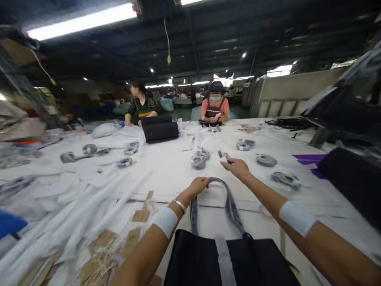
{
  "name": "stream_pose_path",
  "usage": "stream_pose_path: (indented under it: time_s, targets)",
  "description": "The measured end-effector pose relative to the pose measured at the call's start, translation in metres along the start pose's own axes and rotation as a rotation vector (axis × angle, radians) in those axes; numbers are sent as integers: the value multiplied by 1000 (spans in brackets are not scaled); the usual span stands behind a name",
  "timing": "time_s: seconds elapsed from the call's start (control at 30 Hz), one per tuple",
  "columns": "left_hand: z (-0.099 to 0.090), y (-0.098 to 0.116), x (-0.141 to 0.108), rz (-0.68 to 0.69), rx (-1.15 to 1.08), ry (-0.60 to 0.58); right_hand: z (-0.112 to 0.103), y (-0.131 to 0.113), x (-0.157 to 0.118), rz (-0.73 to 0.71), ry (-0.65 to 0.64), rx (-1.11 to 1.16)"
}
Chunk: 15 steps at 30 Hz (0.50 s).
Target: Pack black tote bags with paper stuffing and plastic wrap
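A black bag (196,258) lies at the bottom centre, nearest to me, with a pale strip over its front. Its grey, wrapped strap (230,204) rises in a loop above it. My left hand (199,186) is closed on the upper left part of that strap. Further right and forward, my right hand (238,169) pinches a small white and grey piece (224,158) over the table. Just left of that piece are coiled grey straps in clear wrap (199,159).
More wrapped coils (266,160) are spread over the white table (166,171). Brown tags (140,215) and white plastic sheets (104,198) lie at left. A black case (160,130) stands at the far side, near two seated people. Black material (351,182) lies at right.
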<state>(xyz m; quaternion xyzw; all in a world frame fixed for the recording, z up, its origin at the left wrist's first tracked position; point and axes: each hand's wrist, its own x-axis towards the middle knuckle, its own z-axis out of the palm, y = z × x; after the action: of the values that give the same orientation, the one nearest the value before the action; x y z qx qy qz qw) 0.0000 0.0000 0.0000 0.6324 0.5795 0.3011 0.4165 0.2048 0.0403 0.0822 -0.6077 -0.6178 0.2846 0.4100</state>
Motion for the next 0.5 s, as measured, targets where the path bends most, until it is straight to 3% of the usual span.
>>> stream_pose_path:
  time_s: [0.13,0.23,0.4,0.5]
  targets:
    - [-14,33,-13,32,28,59,-26,-17,-76,7,-98,334]
    - [-21,59,-32,113,83,141,-31,-30,-129,120,-244,620]
    - [-23,100,-75,273,203,271,-12,-45,-191,484,-337,960]
    - [-19,116,-101,341,272,340,5,-48,-212,555,-324,1097]
